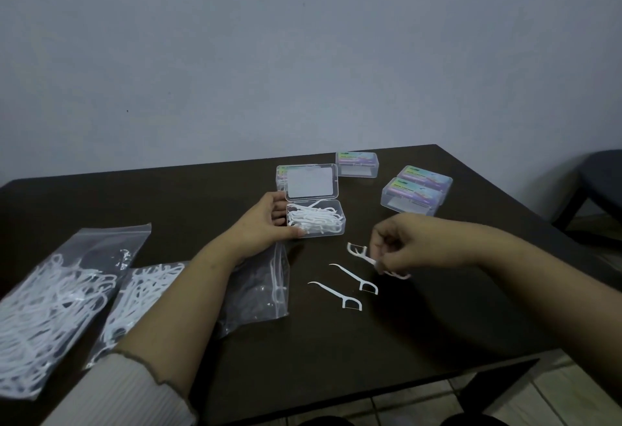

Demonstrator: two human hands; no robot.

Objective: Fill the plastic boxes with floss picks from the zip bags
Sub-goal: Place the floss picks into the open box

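my left hand (269,220) grips the left end of the open plastic box (316,220) at frame centre — it's already got a pile of floss picks in it, lid standing up behind. my right hand (400,247) pinches one floss pick (361,253) just right of the box, with two loose picks (353,279) lying on the dark table (336,351) below it. zip bags (57,297) of picks sit lower left, a nearly empty bag (259,287) under my left wrist. closed boxes (415,193) upper right.
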